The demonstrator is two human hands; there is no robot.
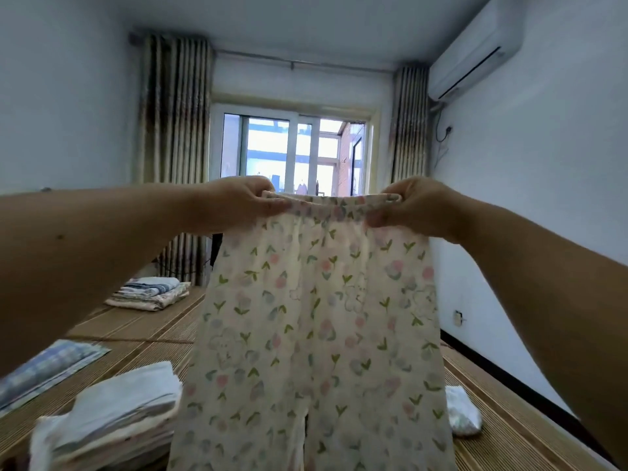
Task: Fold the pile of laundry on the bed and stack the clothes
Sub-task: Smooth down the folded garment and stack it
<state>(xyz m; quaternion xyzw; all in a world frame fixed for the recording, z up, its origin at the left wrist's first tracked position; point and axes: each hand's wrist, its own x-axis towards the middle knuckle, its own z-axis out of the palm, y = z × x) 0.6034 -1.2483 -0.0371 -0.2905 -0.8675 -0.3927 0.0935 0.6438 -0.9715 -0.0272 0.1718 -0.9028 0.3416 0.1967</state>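
bed [492, 402] carries a folded stack [112, 413] near left and a small white bundle [462, 411] right. floral pants [316, 334] hang full length above it, likely to straighten before folding; left hand [238, 202] and right hand [413, 207] each pinch a waistband corner, grip closed on fabric

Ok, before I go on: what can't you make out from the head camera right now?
All in the head view:
1. Leg ends of the cream flower-print trousers: cut off by the bottom edge.
2. Middle of the woven bed mat: hidden behind the held-up trousers, so any unfolded laundry there is unseen.
3. The white crumpled bundle: partly behind the trousers and blurred; garment type unclear.
4. The near pale folded stack: blurred; item count unclear.
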